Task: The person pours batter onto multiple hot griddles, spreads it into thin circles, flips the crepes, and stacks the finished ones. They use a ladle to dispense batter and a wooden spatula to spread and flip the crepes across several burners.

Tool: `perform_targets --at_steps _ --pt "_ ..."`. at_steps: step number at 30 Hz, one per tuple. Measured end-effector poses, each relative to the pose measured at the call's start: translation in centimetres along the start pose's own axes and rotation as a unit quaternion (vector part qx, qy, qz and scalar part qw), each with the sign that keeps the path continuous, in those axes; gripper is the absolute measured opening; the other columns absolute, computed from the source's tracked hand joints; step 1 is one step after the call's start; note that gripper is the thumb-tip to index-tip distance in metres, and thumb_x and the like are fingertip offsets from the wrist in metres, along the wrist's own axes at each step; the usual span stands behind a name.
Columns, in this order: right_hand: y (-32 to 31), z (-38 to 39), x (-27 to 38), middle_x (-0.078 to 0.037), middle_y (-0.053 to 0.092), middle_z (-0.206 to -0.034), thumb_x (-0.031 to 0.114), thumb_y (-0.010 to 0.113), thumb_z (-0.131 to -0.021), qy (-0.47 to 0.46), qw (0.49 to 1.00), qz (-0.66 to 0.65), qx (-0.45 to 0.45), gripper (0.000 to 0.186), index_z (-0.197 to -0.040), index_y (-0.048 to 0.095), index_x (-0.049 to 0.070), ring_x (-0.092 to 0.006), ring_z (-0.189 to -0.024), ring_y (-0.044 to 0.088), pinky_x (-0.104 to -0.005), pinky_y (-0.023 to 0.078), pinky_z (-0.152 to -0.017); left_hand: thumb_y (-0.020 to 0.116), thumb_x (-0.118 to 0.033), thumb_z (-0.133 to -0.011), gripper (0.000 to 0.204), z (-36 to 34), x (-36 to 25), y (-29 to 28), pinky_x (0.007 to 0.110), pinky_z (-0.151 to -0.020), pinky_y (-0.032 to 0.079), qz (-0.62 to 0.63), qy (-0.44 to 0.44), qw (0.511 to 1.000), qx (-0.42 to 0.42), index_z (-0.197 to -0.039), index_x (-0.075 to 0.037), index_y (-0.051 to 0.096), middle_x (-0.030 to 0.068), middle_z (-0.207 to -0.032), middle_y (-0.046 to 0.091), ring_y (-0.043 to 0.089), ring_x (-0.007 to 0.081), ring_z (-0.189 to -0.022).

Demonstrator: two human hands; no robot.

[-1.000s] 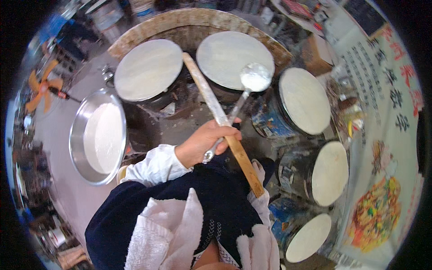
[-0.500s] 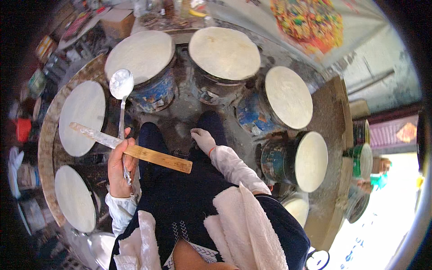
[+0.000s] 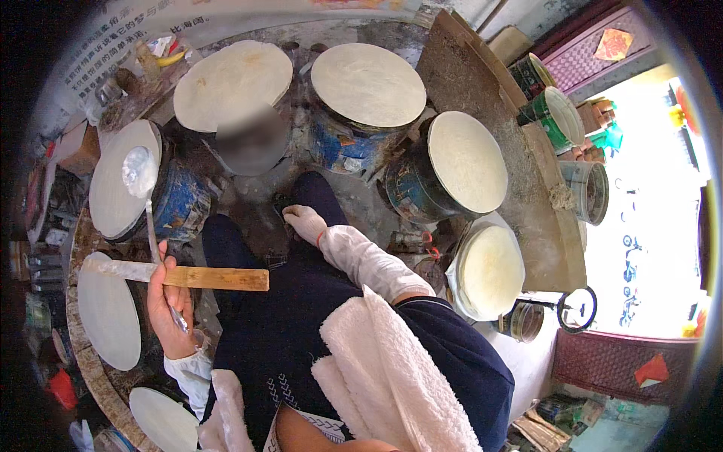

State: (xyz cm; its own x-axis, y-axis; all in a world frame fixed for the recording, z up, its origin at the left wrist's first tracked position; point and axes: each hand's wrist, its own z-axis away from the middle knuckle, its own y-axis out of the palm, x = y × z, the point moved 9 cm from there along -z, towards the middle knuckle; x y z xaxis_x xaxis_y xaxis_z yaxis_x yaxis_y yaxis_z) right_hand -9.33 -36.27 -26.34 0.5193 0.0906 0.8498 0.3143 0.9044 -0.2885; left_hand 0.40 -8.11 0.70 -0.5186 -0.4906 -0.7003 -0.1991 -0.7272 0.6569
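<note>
White paste (image 3: 138,179) coats the ladle (image 3: 151,226), its bowl seen over a pale disc (image 3: 111,209). The left hand (image 3: 166,320) clasps ladle and wooden stick (image 3: 226,279) crossed; a slackening grip could drop either. Whether the right hand (image 3: 306,224), well apart, grips anything, I cannot tell.

From where I stand, the flat stick (image 3: 218,278) is honey-brown at one end and smeared white at the other, and the silvery ladle (image 3: 140,172) has a white-coated bowl. The round discs (image 3: 367,84) run from warm cream to cooler greyish white, over drums (image 3: 343,147) of scuffed blue and black. The navy shirt (image 3: 459,354) bears small pale chevrons, the towel (image 3: 392,361) and sleeve (image 3: 369,264) are white, the bucket (image 3: 557,120) green, the lattice-patterned panel (image 3: 621,365) maroon.
</note>
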Motion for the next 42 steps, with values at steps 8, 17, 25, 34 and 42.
perform_targets --at_steps 8,17,25,34,42 --pt "-0.6 -0.6 -1.5 -0.016 0.070 -0.120 0.026 0.056 -0.095 -0.004 0.999 -0.004 -0.036 0.041 -0.127 0.064 0.001 -0.0266 -0.108 0.067 -0.0341 0.050 -0.093 0.050 -0.015 -0.103 0.041 -2.0 0.5 1.2 0.016 -0.045 0.033 -0.028 -0.033 0.998 0.047 -0.141 0.002 0.046 0.0045 -0.098 0.065 0.035 -0.0002 -0.050" --pt "-1.4 0.2 -1.8 -0.015 0.070 -0.116 0.026 0.056 -0.097 0.010 0.998 -0.043 -0.041 0.040 -0.129 0.063 0.002 -0.0286 -0.105 0.067 -0.0358 0.050 -0.093 0.049 -0.012 -0.103 0.043 -3.7 1.1 2.2 0.017 -0.045 0.036 0.002 -0.034 0.999 0.029 -0.142 0.004 0.042 0.0058 -0.095 0.062 0.039 0.0012 -0.050" --pt "-3.9 -1.6 -1.3 -0.012 0.072 -0.097 0.033 0.062 -0.094 0.161 0.921 -0.354 -0.016 0.036 -0.113 0.070 0.004 -0.0233 -0.072 0.067 -0.0365 0.052 -0.060 0.050 -0.014 -0.102 0.041 -4.7 0.7 0.9 0.017 -0.046 0.033 -0.011 -0.020 1.000 0.012 -0.140 0.001 0.045 0.0058 -0.096 0.059 0.038 0.0001 -0.051" --pt "-30.8 -9.7 -10.6 -0.011 0.068 -0.081 0.045 0.058 -0.095 0.082 0.841 -0.264 -0.465 0.050 -0.101 0.068 -0.004 -0.0222 -0.059 0.062 -0.0382 0.047 -0.052 0.049 -0.014 -0.103 0.041 -8.2 0.1 2.1 0.016 -0.046 0.032 -0.033 -0.008 0.999 -0.023 -0.140 0.003 0.046 0.0031 -0.093 0.059 0.037 -0.0001 -0.050" --pt "-27.2 -9.9 -4.6 -0.030 0.070 -0.083 0.045 0.045 -0.098 0.092 0.829 -0.148 -0.532 0.064 -0.089 0.068 -0.015 -0.0413 -0.077 0.068 -0.0471 0.051 -0.074 0.049 -0.014 -0.103 0.039 -10.8 1.1 0.7 0.016 -0.047 0.031 -0.033 -0.039 0.998 -0.027 -0.139 0.002 0.047 0.0022 -0.087 0.057 0.037 -0.0002 -0.050"
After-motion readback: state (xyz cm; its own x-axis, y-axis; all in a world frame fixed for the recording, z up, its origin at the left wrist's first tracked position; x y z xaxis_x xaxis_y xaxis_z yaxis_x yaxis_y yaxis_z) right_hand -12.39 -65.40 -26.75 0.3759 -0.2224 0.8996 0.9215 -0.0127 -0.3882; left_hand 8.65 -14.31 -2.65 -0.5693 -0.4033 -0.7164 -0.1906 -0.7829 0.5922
